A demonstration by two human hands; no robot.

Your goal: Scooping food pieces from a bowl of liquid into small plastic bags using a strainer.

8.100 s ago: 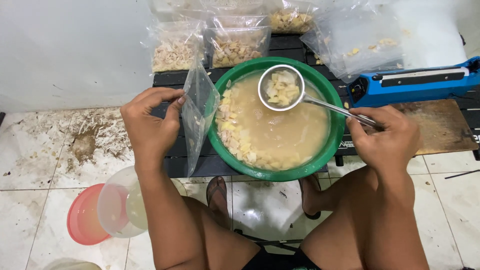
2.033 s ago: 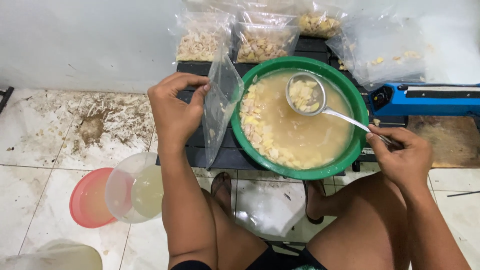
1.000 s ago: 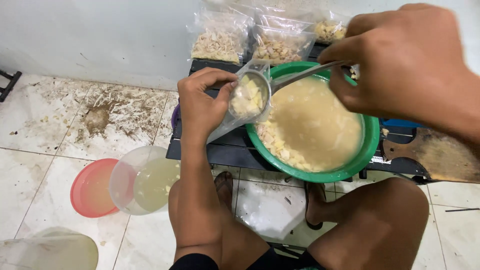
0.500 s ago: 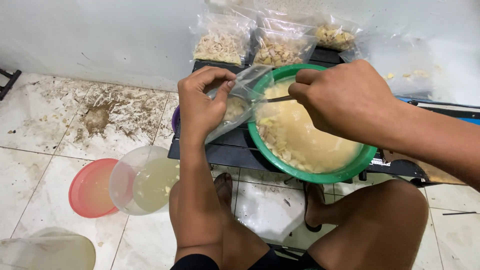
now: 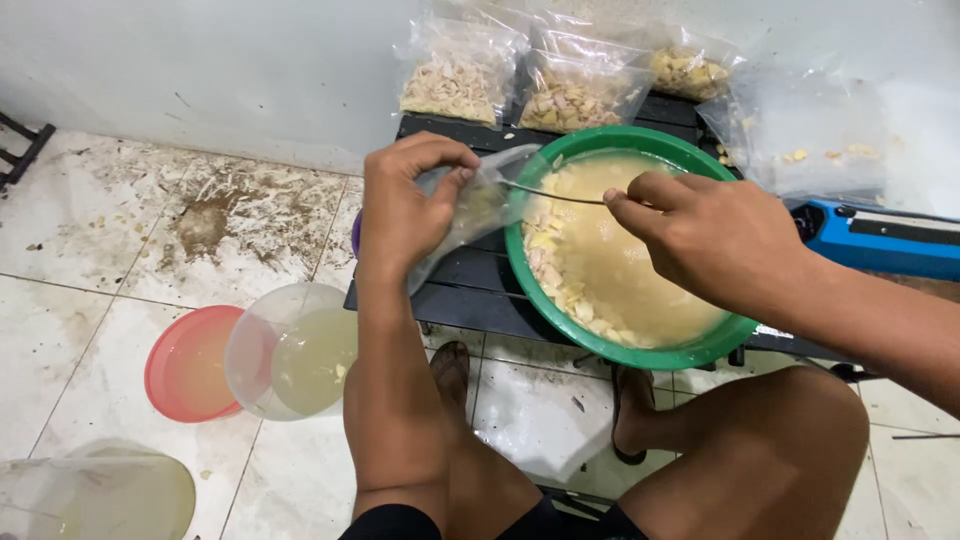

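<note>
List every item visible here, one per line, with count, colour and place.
Basin: one, green, on the low table, holding beige liquid and pale chunks.
Low table: one, black, slatted, under the basin.
Ladle: one, metal, handle over the basin, bowl inside the bag.
Open bag: one, clear plastic, beside the basin's left rim.
Filled bags: at least three, clear, pale chunks, behind the basin.
Heat sealer: one, blue, far right.
Tub: one, clear, cloudy liquid, on the floor at left.
Lid: one, red, beside the tub.
Sandals: two, dark, under the table.
Left hand: holds the open bag.
Right hand: holds the ladle.
</note>
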